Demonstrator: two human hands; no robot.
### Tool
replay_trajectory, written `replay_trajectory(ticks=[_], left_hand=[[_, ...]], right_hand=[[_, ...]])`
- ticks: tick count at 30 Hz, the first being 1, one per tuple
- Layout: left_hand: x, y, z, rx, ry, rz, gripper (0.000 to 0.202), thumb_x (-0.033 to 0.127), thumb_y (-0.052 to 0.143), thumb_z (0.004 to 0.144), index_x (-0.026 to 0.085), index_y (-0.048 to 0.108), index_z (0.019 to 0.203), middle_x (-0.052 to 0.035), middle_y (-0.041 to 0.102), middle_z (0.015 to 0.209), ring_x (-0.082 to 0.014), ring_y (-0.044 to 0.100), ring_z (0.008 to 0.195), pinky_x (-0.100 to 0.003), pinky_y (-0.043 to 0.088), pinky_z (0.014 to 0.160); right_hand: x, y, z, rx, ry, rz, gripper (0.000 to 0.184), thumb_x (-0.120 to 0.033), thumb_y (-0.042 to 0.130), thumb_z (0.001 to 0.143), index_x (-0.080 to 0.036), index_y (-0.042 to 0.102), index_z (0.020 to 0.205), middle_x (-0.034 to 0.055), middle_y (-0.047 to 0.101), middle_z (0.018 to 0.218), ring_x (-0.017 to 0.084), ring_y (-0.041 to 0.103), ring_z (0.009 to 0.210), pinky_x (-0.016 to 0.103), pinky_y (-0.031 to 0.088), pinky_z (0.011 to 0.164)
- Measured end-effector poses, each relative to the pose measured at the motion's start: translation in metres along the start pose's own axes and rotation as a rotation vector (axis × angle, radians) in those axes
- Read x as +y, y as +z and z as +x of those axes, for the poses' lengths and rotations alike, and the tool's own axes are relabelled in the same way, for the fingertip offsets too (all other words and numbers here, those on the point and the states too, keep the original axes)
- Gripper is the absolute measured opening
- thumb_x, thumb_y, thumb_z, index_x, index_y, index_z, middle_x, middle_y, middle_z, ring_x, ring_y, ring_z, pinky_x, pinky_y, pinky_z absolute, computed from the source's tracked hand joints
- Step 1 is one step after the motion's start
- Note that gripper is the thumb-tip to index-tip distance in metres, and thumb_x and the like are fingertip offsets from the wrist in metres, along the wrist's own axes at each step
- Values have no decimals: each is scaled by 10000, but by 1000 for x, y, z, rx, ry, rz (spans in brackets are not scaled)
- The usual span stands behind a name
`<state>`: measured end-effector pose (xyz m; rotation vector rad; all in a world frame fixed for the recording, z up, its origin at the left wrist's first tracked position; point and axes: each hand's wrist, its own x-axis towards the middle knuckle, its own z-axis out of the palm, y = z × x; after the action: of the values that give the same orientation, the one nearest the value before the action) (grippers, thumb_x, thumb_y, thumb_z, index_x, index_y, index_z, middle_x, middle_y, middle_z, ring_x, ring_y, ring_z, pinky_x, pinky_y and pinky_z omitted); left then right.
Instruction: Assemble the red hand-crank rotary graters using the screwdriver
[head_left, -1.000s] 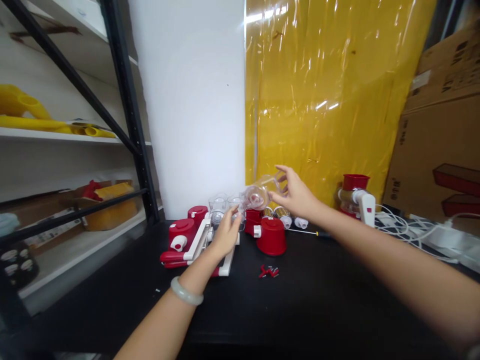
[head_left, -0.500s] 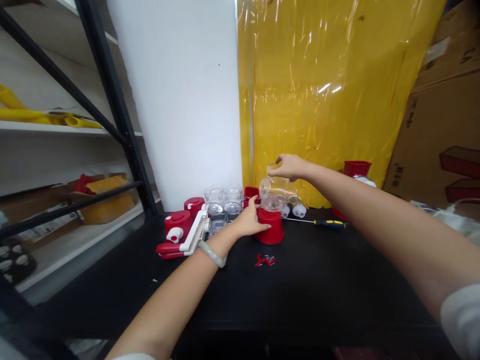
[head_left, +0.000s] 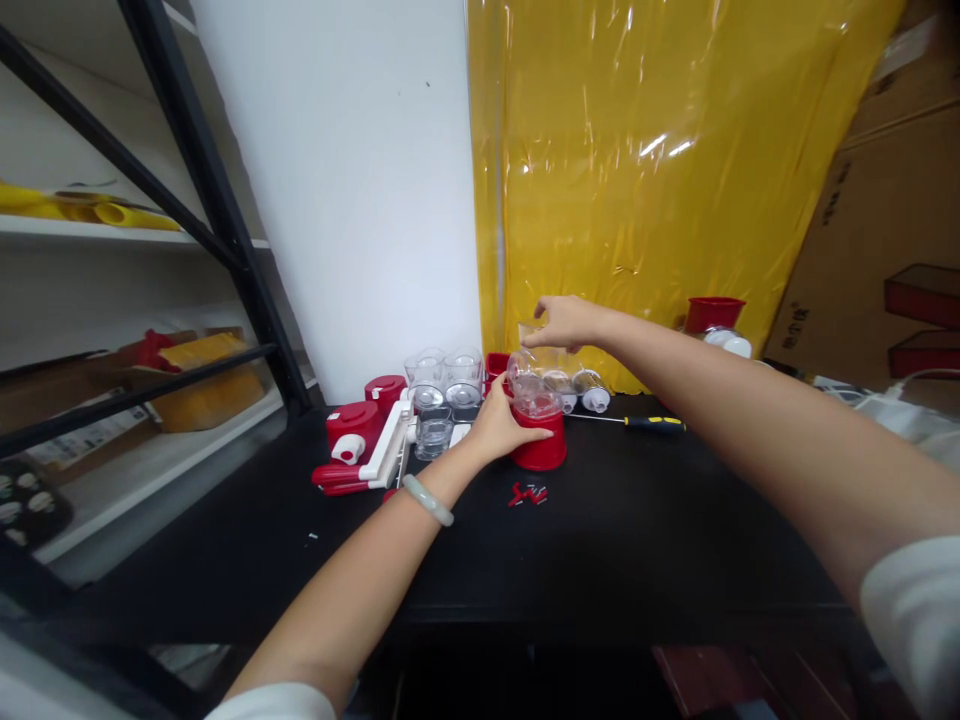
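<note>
A red plastic cup [head_left: 541, 452] stands wide end down on the black table. My left hand [head_left: 499, 422] is wrapped round its left side, thumb across the front. A clear plastic container [head_left: 535, 396] sits at the top of the cup, its lower rim at the red part. Above it my right hand [head_left: 568, 322] is closed on the upper end of the clear plastic, fingers bent down. Small red pieces with screws [head_left: 528, 494] lie in front of the cup. A screwdriver [head_left: 655, 425] with a black and yellow handle is to the right.
Clear cups [head_left: 463, 372], red containers [head_left: 354, 424] and a white lever with red handles [head_left: 384, 448] stand at left. Clear cylinders with white ends [head_left: 592, 390] lie behind the cup. A black-framed shelf [head_left: 217, 220] borders the left, cardboard boxes [head_left: 862, 240] the right.
The clear container has come down onto the red cup and shifted slightly left with my right hand. My left hand keeps its hold on the cup, and the whole view has shifted slightly.
</note>
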<state>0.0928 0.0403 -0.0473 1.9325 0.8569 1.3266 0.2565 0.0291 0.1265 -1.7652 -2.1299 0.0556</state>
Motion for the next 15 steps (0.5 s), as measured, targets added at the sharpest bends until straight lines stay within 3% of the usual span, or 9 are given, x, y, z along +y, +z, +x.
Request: replay_trajectory(ticks=[6, 15], left_hand=[[-6, 2, 0, 17, -30, 39, 1194, 342, 945, 412, 157, 322, 1415, -196, 492, 1316, -357, 506, 1219, -542, 328, 1093], [-11, 5, 3, -81, -108, -180, 1211, 271, 936, 444, 173, 256, 1442, -205, 506, 1340, -333, 501, 1265, -526, 311, 1122]], right_hand=[[4, 2, -1, -10, 13, 17, 726, -508, 704, 723, -118, 486, 1296, 167, 637, 1070, 167, 652, 572, 290, 530, 469], [11, 5, 3, -98, -18, 12, 796, -540, 696, 733, -141, 393, 1351, 153, 646, 1025, 202, 672, 657, 323, 553, 555]])
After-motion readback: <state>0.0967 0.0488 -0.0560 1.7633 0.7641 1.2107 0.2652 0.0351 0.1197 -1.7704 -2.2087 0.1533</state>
